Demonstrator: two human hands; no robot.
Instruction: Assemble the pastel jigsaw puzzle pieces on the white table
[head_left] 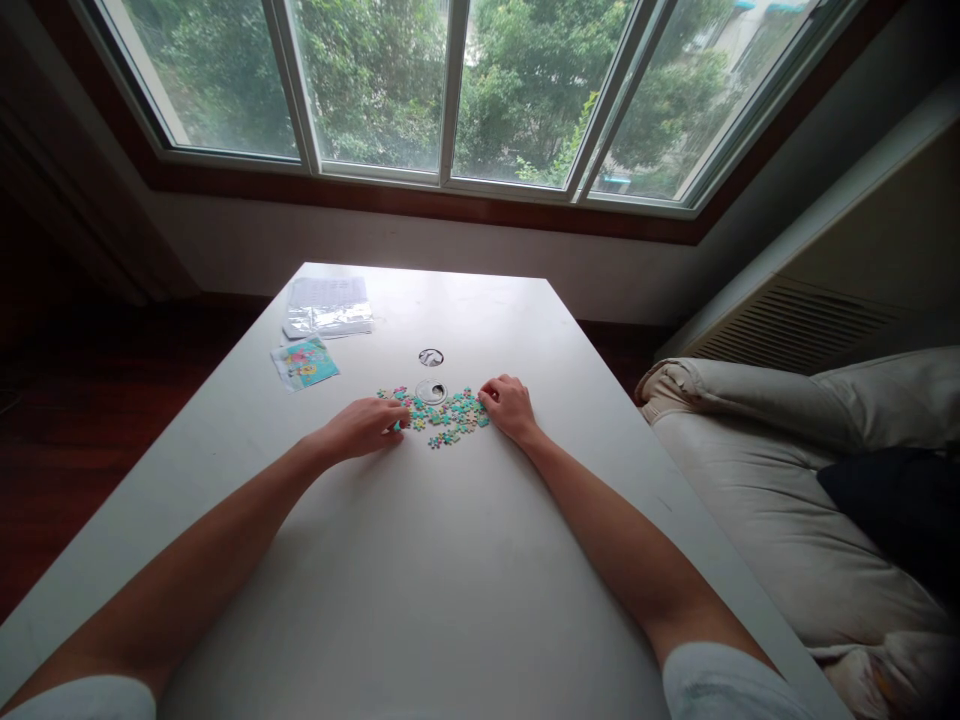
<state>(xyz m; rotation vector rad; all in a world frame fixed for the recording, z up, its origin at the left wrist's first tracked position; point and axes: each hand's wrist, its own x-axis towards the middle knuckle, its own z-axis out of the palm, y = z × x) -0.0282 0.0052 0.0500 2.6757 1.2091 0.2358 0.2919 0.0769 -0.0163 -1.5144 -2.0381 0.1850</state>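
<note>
A loose heap of small, colourful jigsaw pieces (446, 415) lies in the middle of a white table (420, 560). My left hand (367, 427) rests on the table at the left edge of the heap, fingers curled, its fingertips touching the pieces. My right hand (510, 405) sits at the right edge of the heap with fingers bent and tips among the pieces. What either hand pinches, if anything, is too small to make out.
A small colourful picture card (305, 362) and a clear plastic bag over a paper sheet (328, 306) lie at the table's far left. Two round cable openings (431, 357) sit behind the heap. A cushioned sofa (787, 480) stands to the right; windows are ahead.
</note>
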